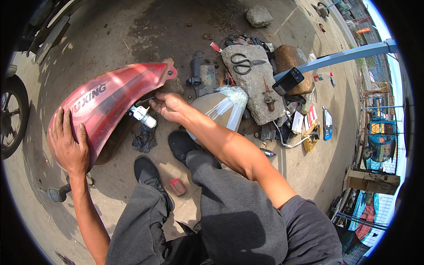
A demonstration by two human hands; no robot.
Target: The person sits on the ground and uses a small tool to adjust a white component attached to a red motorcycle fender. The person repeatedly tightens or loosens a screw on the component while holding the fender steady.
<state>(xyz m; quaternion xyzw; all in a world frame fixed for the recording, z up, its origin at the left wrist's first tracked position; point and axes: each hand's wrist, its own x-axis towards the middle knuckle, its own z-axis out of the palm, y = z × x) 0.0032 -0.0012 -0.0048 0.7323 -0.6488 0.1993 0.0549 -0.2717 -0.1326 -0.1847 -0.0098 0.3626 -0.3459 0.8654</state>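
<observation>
A red motorcycle fuel tank (115, 91) with dark lettering lies tilted on the ground at the left. My left hand (70, 139) rests flat on its near end, fingers stretched out and apart. A silver fuel valve (142, 114) with a whitish cup sticks out from the tank's lower edge. Just beyond that valve, my right hand (168, 106) is closed in a pinch on a thin dark metal tool (145, 101), which reaches toward the tank and valve. The tool's exact kind and its far tip cannot be made out.
A flat stone slab (254, 86) carries black-handled scissors (246, 63) and a rusty metal part (269, 100). A clear-taped panel (218, 106) leans before it. A hammer (57, 193) lies near the tank, a red cylinder (177, 186) by my shoes. A blue post (340, 55) crosses the right.
</observation>
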